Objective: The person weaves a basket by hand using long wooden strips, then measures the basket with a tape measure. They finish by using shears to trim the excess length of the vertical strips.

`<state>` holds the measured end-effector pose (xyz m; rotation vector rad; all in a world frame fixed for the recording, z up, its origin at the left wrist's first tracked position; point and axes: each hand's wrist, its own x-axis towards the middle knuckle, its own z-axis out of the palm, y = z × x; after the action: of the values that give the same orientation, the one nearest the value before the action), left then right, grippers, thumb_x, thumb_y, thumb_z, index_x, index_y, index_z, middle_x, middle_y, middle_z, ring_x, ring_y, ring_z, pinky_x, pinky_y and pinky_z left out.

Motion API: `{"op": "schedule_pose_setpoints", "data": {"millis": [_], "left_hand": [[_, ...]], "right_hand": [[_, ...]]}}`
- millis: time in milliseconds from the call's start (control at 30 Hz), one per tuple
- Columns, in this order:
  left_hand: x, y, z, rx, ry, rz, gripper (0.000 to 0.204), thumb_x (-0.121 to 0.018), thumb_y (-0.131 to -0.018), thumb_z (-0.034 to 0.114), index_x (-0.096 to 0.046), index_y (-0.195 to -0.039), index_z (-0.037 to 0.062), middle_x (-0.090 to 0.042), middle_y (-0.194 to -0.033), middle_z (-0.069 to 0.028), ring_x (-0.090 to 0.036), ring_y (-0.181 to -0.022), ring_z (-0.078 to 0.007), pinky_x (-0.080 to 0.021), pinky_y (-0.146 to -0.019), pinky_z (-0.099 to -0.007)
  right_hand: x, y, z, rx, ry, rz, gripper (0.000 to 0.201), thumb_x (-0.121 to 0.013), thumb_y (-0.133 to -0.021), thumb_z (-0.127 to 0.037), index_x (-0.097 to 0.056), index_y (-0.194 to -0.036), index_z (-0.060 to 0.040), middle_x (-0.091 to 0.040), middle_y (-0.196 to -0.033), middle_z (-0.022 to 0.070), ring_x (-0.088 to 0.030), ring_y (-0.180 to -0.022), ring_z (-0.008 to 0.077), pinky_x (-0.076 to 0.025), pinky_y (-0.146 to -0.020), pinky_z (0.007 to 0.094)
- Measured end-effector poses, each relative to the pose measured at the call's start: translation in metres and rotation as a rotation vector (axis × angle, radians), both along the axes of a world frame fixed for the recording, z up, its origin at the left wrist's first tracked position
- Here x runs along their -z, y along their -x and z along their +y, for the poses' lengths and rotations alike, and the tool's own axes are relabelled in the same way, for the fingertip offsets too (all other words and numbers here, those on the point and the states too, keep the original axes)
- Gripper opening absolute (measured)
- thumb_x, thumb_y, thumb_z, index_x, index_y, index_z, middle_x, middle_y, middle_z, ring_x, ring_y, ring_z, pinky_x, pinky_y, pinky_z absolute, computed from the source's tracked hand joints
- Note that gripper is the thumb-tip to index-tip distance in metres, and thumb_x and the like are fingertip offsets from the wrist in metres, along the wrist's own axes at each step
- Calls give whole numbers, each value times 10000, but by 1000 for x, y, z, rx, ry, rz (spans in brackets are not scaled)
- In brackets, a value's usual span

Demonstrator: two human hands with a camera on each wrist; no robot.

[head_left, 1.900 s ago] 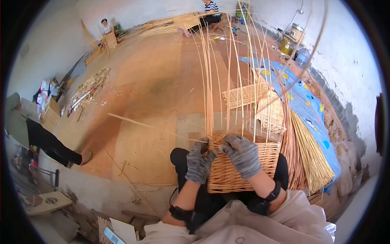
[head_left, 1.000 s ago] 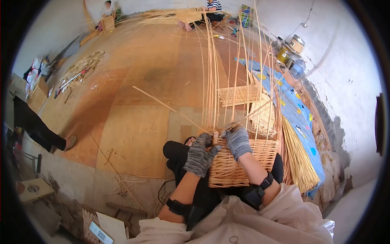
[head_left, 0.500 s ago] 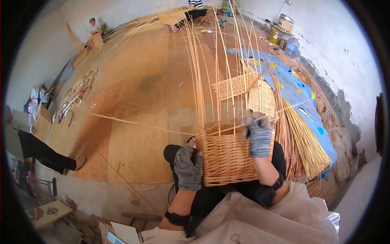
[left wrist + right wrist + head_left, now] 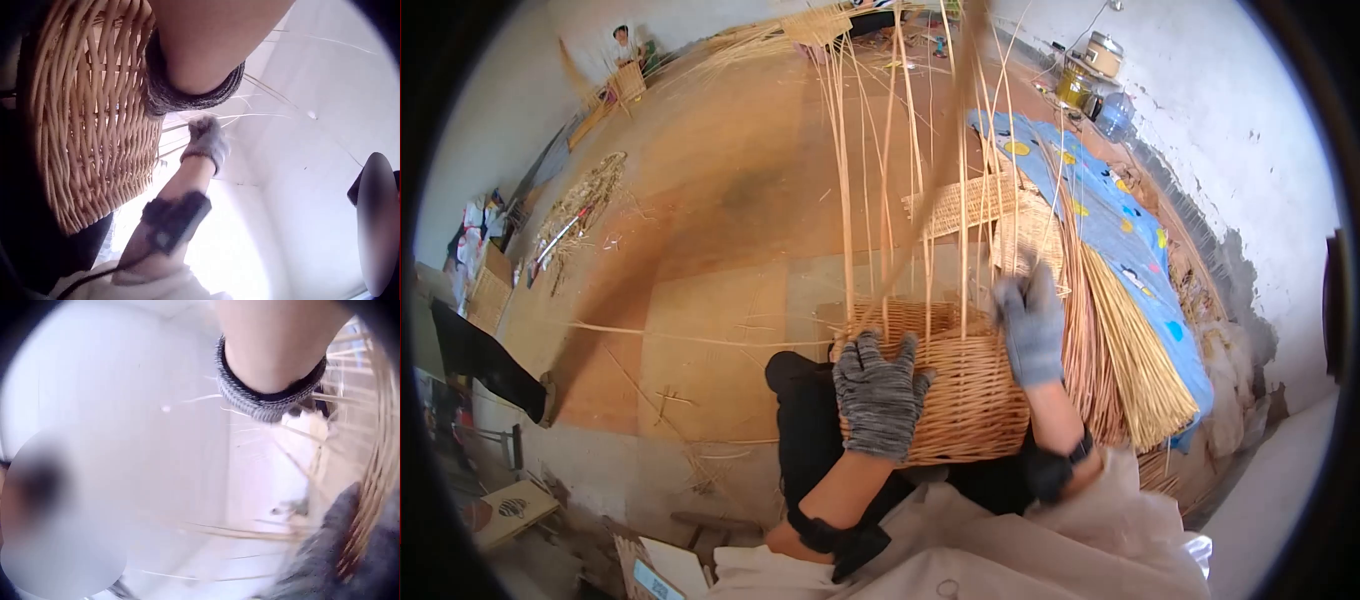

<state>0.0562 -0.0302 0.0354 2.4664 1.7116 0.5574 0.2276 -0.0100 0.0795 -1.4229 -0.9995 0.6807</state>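
A wicker basket (image 4: 965, 400) with tall upright willow rods (image 4: 845, 220) stands on the person's lap. The left hand (image 4: 880, 395), in a grey knitted glove, rests on the basket's near left side, its fingers spread up to the rim and the thumb out to the right. Beside the basket's right end is the gloved right hand (image 4: 1033, 325), raised and blurred by movement; whether it holds a rod I cannot tell. In the left wrist view the right hand (image 4: 209, 140) shows small beyond the basket wall (image 4: 94, 119). One long blurred rod (image 4: 940, 170) slants close before the head camera.
Woven panels (image 4: 965, 205) lie ahead on the floor. To the right are bundled rods (image 4: 1145, 350) and a blue patterned cloth (image 4: 1090, 190). Another rod (image 4: 690, 338) sticks out leftward from the basket. A person's leg (image 4: 485, 360) stands at the left; others sit at the back.
The left hand has let go of the rods, dropped beside the basket, then come back onto its left side. The right hand has moved from the rim's middle to the basket's right end.
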Motion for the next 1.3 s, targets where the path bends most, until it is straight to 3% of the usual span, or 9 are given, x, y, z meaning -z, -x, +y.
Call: {"op": "schedule_pose_setpoints", "data": {"millis": [100,233,333,500,633,733,867,1033,1300], "left_hand": [[3,-24,-1,160,-328,-141,603,-566,-813,523,-520,-1268,130,-499,-1200,-156,-434,-1134,-348,-291,-995,-501],[-12,-71,5,135,216,185,750,-458,-805,654,-336,-1398,211,-508,-1182,-170,-444,-1140,-326,-202,-1030,-538],[-16,-73,5,129,284,173,754,-470,-774,685,-383,-1376,238,-507,-1183,-177,-437,-1142,-332,-176,-1042,-539],[2,-72,-9,21,-173,-33,544,-660,-770,434,-555,-1236,175,-473,-1235,-148,-404,-1182,-344,-149,-1064,-538],[12,-101,-10,260,-384,-241,346,-540,-865,195,-556,-1185,66,-556,-1174,-96,-464,-1146,-301,-357,-996,-397],[5,-109,12,339,20,-234,369,-509,-823,61,-516,-1190,27,-605,-1080,-132,-574,-990,-310,-390,-976,-411],[-35,-124,17,250,341,-367,276,-448,-934,176,-560,-1129,17,-645,-967,-172,-629,-876,-306,-491,-806,-354],[-17,-140,14,73,227,-332,303,-713,-769,188,-601,-995,19,-644,-821,-102,-644,-778,-163,-528,-711,-291],[2,-161,5,-18,-253,-217,291,-624,-707,155,-591,-992,106,-626,-812,-61,-617,-778,-287,-459,-739,-399]], "right_hand": [[43,-43,-20,-36,-106,-714,392,-613,-808,-33,-509,-1186,-28,-588,-919,201,-582,-819,290,-484,-715,362],[10,-44,32,-188,-232,-986,474,-535,-857,-26,-387,-1308,-14,-590,-871,95,-572,-757,166,-487,-664,307],[18,-55,37,-152,-135,-552,497,-556,-863,-49,-365,-1319,0,-610,-869,113,-602,-755,177,-502,-635,302],[27,-101,-54,-135,-66,479,388,-551,-888,-74,-427,-1241,33,-637,-801,123,-648,-700,172,-511,-483,230],[51,-116,-58,-137,-109,536,285,-566,-881,-80,-511,-1143,17,-640,-837,125,-645,-703,177,-506,-465,225],[60,-116,-62,-123,-153,440,294,-577,-874,-83,-515,-1144,15,-643,-839,122,-641,-695,168,-509,-477,233],[71,-124,-56,-212,-63,658,328,-605,-865,-115,-522,-1152,21,-640,-857,114,-640,-696,170,-497,-488,222],[81,-134,-44,-335,140,848,449,-675,-820,-181,-514,-1191,13,-650,-898,116,-646,-793,192,-516,-591,276],[106,-98,64,-580,-211,-28,475,-735,-730,-112,-582,-1178,-81,-574,-1158,64,-533,-985,174,-461,-852,315]]}}
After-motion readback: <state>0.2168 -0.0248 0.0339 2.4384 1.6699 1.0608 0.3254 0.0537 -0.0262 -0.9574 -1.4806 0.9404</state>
